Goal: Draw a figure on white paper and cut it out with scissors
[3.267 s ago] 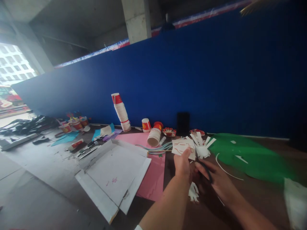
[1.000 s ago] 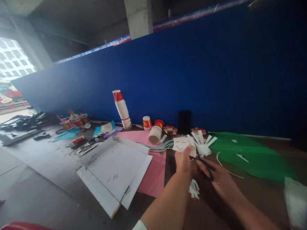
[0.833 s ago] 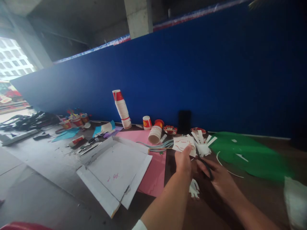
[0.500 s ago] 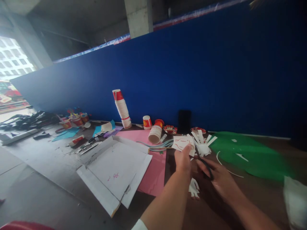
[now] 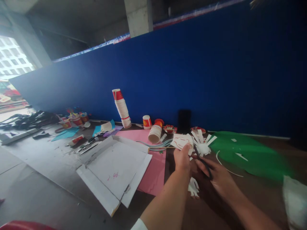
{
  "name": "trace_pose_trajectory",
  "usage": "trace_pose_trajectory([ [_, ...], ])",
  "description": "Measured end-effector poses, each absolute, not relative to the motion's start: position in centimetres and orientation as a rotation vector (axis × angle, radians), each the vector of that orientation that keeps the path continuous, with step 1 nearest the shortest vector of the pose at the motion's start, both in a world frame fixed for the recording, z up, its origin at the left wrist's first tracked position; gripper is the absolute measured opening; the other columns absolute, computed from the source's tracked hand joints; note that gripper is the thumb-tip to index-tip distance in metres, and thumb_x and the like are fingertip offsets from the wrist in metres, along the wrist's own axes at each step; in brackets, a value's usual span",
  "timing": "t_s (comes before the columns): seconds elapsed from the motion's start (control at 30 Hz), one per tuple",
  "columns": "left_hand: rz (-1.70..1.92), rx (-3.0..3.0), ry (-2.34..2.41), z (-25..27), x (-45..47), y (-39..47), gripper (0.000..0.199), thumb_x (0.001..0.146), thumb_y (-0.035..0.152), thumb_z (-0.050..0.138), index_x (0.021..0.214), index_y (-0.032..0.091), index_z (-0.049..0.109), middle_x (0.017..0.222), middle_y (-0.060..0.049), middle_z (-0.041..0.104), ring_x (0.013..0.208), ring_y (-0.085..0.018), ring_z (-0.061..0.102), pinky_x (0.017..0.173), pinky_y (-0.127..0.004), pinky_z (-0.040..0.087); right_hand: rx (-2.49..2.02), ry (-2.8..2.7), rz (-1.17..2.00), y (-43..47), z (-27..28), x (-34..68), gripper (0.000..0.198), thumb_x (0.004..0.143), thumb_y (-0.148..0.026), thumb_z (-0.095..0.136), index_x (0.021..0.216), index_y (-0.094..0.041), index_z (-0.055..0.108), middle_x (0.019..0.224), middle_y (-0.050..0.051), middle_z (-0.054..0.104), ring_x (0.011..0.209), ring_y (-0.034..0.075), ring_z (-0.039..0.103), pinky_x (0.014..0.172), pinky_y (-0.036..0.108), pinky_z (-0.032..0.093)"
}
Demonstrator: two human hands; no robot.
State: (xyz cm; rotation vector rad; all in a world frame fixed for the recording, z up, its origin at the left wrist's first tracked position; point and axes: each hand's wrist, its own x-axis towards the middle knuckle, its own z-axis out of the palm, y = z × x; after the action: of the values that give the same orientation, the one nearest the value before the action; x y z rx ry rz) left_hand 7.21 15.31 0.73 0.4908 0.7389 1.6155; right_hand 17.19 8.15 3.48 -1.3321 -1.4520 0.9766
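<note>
Between the thumb and fingers of my left hand is a small white piece of paper with reddish-brown lines drawn on it. My right hand grips dark-handled scissors, their blades at the paper's right edge. Behind the blades sits a white paper cup cut into spread strips. A white cut-out shaped like a small hand lies on the dark table below my hands. The fingertips under the paper are partly hidden.
A white cardboard box lid rests left of my arms, over pink paper. Stacked paper cups lean near the blue wall. Green paper and a thin white strip lie to the right.
The drawn paper has tilted slightly and shifted a little in my left hand's grip. The scissors and my right hand have barely moved.
</note>
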Motion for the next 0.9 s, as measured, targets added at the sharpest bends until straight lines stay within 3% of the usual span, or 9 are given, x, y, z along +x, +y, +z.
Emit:
trace_pose_trajectory([
  [0.23, 1.598, 0.456, 0.771, 0.9, 7.2, 15.4, 0.038, 0.06, 0.033, 0.085, 0.092, 0.014, 0.074, 0.092, -0.011, 0.076, 0.088, -0.027, 0.073, 0.076, -0.031, 0.055, -1.32, -1.408, 1.057, 8.1, 3.1, 17.4, 0.056, 0.08, -0.058, 0.074, 0.119, -0.019, 0.081, 0.103, 0.01, 0.083, 0.101, 0.034, 0.077, 0.081, 0.034, 0.062],
  [0.53, 1.601, 0.556, 0.776, 0.8, 7.0, 15.4, 0.042, 0.064, 0.035, 0.088, 0.097, 0.012, 0.076, 0.1, -0.014, 0.078, 0.096, -0.029, 0.073, 0.087, -0.035, 0.055, -1.36, -1.409, 1.041, 8.3, 2.9, 17.6, 0.053, 0.08, -0.058, 0.073, 0.117, -0.022, 0.082, 0.102, 0.008, 0.083, 0.103, 0.033, 0.077, 0.081, 0.032, 0.062],
  [0.9, 1.525, 0.693, 0.794, 1.8, 6.7, 14.6, 0.032, 0.065, 0.033, 0.087, 0.089, 0.013, 0.077, 0.096, -0.013, 0.078, 0.091, -0.026, 0.072, 0.084, -0.032, 0.054, -1.375, -1.47, 0.899, 9.1, 1.3, 19.1, 0.06, 0.078, -0.062, 0.071, 0.119, -0.019, 0.081, 0.083, 0.008, 0.078, 0.073, 0.027, 0.072, 0.061, 0.031, 0.056],
])
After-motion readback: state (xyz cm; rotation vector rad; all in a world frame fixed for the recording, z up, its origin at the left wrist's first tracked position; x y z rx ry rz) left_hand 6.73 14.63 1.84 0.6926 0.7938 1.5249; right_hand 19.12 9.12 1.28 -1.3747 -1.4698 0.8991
